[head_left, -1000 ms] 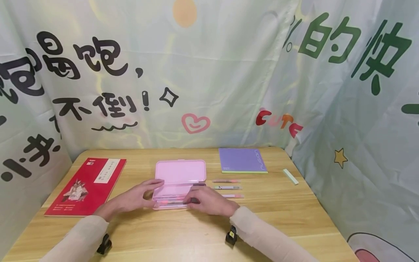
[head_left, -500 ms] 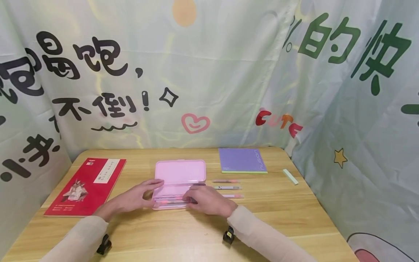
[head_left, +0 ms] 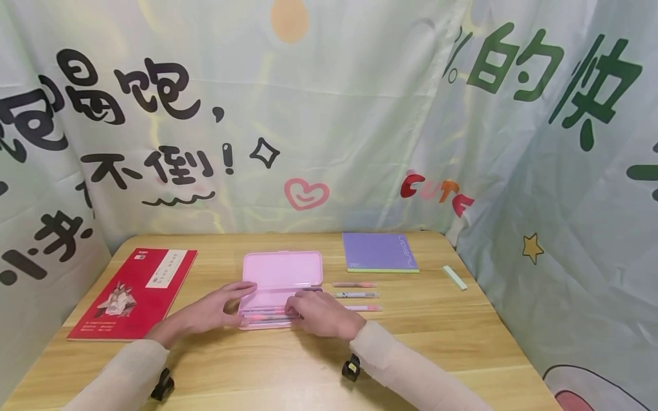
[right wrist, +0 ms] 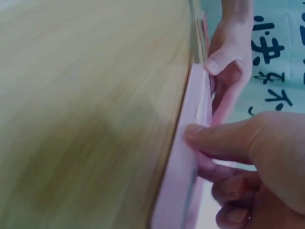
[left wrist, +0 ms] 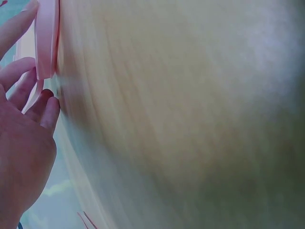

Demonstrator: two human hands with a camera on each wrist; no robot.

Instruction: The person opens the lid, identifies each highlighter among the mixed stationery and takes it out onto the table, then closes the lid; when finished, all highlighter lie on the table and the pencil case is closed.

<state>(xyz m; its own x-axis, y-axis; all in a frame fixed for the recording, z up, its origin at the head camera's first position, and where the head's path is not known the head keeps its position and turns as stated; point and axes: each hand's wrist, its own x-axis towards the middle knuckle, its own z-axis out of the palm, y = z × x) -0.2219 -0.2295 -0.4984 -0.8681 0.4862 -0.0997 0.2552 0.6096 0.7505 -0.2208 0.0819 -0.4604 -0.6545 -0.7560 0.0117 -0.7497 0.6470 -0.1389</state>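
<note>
A pink pencil case lies with its lid raised on the wooden table, several pens lying lengthwise in its front part. My left hand holds the case's left end, thumb at the front corner and index finger by the hinge. At the right end, my right hand reaches over the tray. In the right wrist view its thumb lies against the outer front wall, with the index finger bent behind the rim. The other fingers curl in, and the hand covers that end of the pens.
Three pens lie in a row right of the case, the nearest partly behind my right hand. A purple notebook is at the back, with a pale green strip near the right edge. A red book lies at left.
My right hand has shifted slightly left along the case, its wrist moving with it. The dark pen end that showed beside its fingers is hidden now. My left hand stays in place.
</note>
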